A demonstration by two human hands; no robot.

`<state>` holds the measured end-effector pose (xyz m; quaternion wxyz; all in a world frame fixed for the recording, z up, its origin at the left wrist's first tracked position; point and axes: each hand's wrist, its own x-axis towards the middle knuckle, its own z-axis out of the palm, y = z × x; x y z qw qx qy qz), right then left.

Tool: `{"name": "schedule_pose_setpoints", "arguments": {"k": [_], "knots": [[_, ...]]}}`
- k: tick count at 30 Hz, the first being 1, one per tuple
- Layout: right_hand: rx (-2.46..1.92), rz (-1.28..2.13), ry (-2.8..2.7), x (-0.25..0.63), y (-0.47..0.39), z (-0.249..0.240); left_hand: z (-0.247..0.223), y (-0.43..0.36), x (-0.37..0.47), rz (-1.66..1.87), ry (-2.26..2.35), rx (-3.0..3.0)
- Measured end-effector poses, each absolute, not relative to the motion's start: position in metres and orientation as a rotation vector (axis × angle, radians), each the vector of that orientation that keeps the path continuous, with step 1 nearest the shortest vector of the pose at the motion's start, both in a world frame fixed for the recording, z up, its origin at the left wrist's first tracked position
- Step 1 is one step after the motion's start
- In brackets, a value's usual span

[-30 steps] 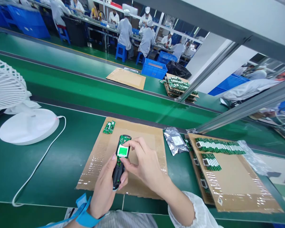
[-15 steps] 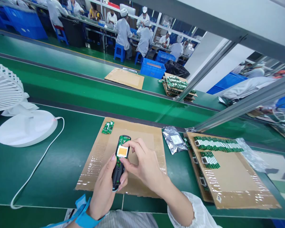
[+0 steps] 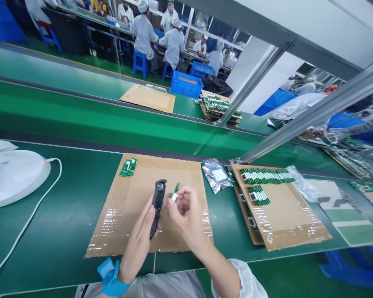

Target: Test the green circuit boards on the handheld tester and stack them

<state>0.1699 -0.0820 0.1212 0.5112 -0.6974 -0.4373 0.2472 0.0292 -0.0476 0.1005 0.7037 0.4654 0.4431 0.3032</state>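
Note:
My left hand [image 3: 140, 234] is wrapped round a black plastic housing [image 3: 158, 198], tilted so that it shows mostly its side. To the right of it, my right hand [image 3: 188, 213] pinches a small green circuit board [image 3: 175, 191] with a white part at its lower end. The board and the housing are apart. Beneath both hands lies a brown cardboard sheet [image 3: 112, 219]. Small green circuit boards [image 3: 128, 167] rest on its upper left corner. A blue band [image 3: 112, 279] circles my left wrist.
Stacked cardboard [image 3: 298, 223] with rows of green boards [image 3: 267, 176] lies at the right, beside a silvery bag [image 3: 217, 175]. A white fan base [image 3: 15, 178] with its cable stands at the left. Behind the green divider are more boards, a blue crate [image 3: 186, 84] and several seated people.
The circuit board has come out of the housing and is in my right hand, moved to the right. The housing has turned onto its side. The whole view has shifted to the right.

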Motion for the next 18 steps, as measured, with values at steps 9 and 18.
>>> {"name": "schedule_pose_setpoints", "arguments": {"k": [9, 18], "knots": [[-2.292, 0.277, -1.567, 0.211, -0.097, 0.096, 0.066, -0.014, 0.021, 0.835, 1.027, 0.926], [-2.172, 0.283, -1.759, 0.198, -0.051, 0.127, 0.049, -0.012, 0.004, 0.966, 1.064, 0.888]]}}
